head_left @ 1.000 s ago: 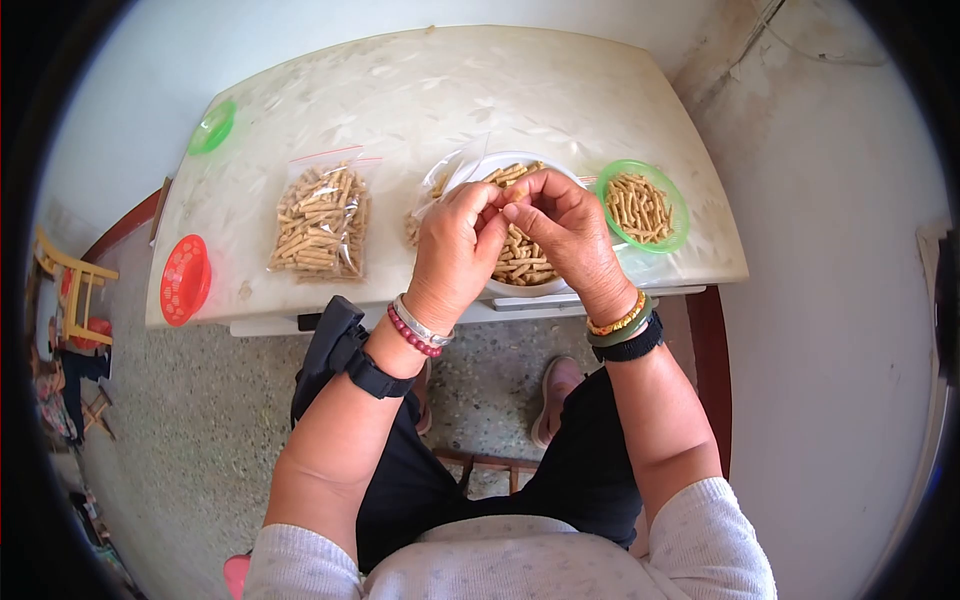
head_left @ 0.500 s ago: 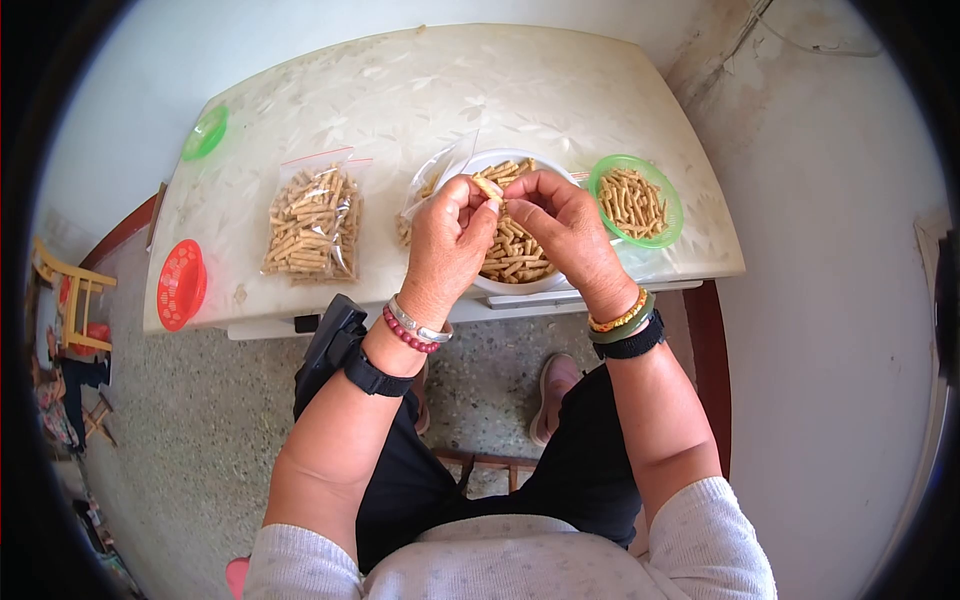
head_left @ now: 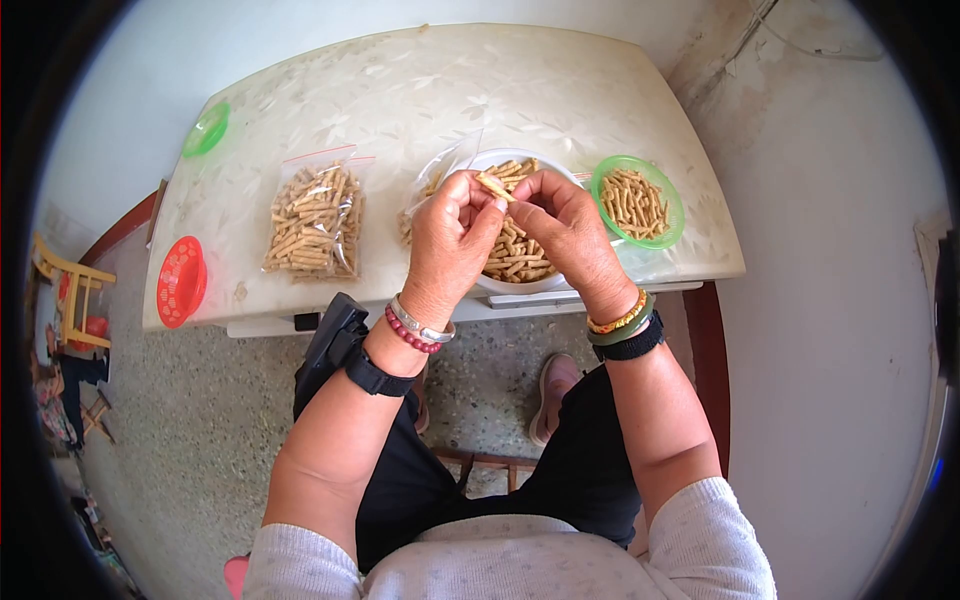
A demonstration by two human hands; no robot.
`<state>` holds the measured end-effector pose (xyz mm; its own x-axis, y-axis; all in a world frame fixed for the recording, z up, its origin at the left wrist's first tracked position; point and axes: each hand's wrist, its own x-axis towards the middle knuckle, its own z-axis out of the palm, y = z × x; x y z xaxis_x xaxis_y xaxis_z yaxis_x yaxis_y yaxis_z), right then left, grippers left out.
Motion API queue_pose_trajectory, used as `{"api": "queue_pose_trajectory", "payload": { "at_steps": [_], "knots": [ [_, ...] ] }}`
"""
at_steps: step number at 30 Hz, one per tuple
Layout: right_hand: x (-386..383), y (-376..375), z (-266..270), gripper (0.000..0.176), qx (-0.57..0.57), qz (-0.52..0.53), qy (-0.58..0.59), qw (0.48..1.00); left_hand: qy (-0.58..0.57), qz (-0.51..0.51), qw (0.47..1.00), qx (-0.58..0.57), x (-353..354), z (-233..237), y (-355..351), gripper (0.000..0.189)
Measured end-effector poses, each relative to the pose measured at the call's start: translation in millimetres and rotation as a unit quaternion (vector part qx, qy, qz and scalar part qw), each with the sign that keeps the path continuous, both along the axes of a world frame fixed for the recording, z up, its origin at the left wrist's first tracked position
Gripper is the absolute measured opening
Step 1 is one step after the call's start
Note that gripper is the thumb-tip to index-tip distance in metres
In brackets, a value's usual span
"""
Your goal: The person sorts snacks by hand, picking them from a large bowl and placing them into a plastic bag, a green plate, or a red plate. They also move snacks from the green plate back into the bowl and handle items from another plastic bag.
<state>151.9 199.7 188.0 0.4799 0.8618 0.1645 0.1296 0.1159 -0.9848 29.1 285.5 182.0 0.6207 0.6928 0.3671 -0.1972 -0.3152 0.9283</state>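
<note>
My left hand (head_left: 448,235) and right hand (head_left: 572,228) pinch one slim stick (head_left: 493,186) between close fingertips, over the white bowl (head_left: 520,288). It looks light, dry and brittle; gentle holds near its ends seem safest. Beneath lie similar sticks (head_left: 515,265).

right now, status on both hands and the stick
Left hand and right hand pinching one stick. Held over white bowl. Nothing visibly in the way.

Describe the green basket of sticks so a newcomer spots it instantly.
Start at the pale table, toward its right end. Just right of the white bowl sits a round green basket. Unlike the green dish at the table's far left, it holds short brown sticks.
</note>
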Motion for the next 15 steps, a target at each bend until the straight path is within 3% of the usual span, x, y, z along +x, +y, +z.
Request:
{"api": "queue_pose_trajectory", "payload": {
  "at_steps": [6,15],
  "knots": [
    [1.4,-1.0,1.1,0.011,-0.025,-0.037,-0.114,0.993,-0.022,0.017,0.999,-0.028,-3.4,2.3,5.1,0.008],
    [-2.7,1.5,1.6,0.011,0.027,-0.034,-0.080,0.996,-0.072,0.001,0.994,-0.077,-5.2,6.5,3.6,0.008]
  ]
}}
